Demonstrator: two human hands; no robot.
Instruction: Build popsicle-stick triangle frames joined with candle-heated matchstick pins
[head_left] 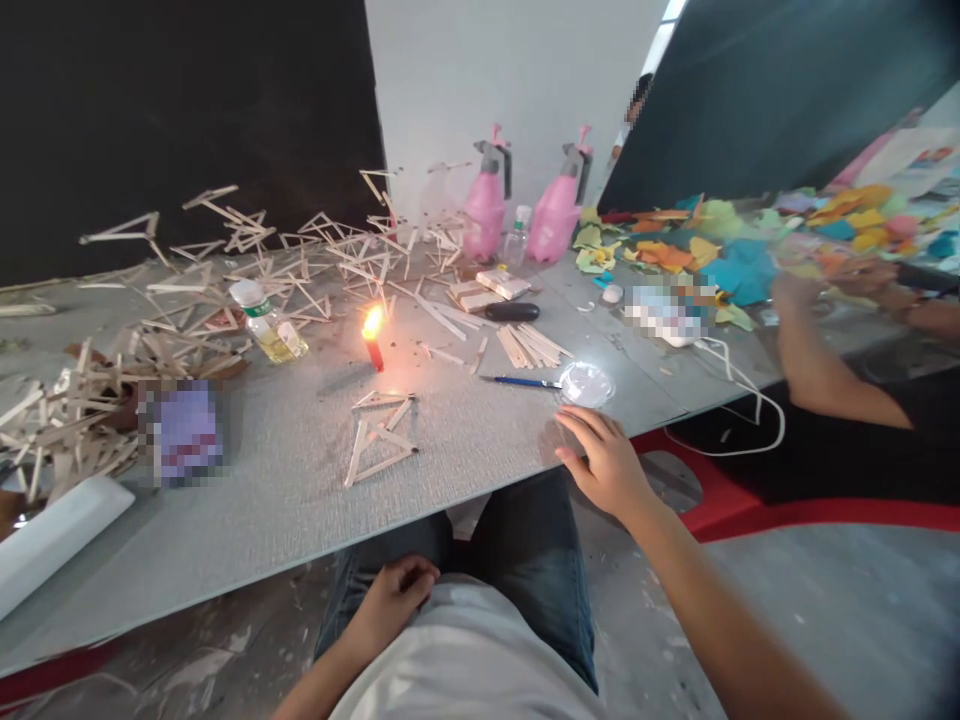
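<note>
My right hand (600, 460) rests at the table's front edge with its fingers apart and nothing held, just below a shiny clear round dish (587, 384). A blue brush (525, 381) lies with its end against the dish. My left hand (397, 595) lies in my lap with curled fingers; whether anything is inside cannot be made out. On the table (300, 500) sits a small frame of joined wooden sticks (381, 450). Behind it a lit red candle (375, 350) stands upright. Loose flat sticks (531, 346) lie behind the brush.
Stick structures (315, 260) spread across the back left. A capped bottle (268, 325), a purple box (187, 430), pink spray bottles (484, 215) and a white power strip (664, 318) stand or lie around. At right, another person's arms (825, 350) reach over coloured paper (739, 270).
</note>
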